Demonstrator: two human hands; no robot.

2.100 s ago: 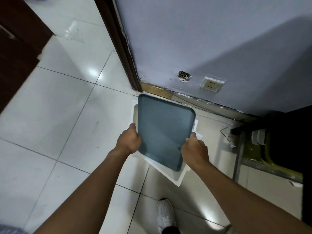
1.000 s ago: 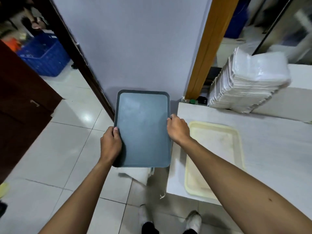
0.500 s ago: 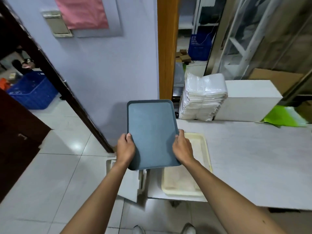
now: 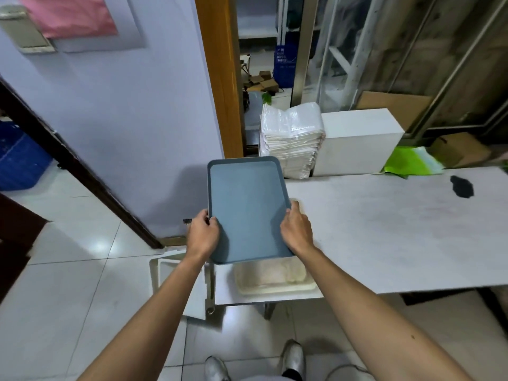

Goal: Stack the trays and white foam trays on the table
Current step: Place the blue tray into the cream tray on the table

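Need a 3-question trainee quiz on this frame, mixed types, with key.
1. True or false: the grey-blue tray lies flat on the table.
2. What sits on the table below the held tray? A) cream tray B) towel C) cutting board
3. Fill in: the stack of white foam trays stands beside a white ____.
Key: 1 false, the left hand and right hand hold it up; 2 A; 3 box.

The blue tray [image 4: 248, 207] hides most of the cream tray [image 4: 272, 281] beneath.
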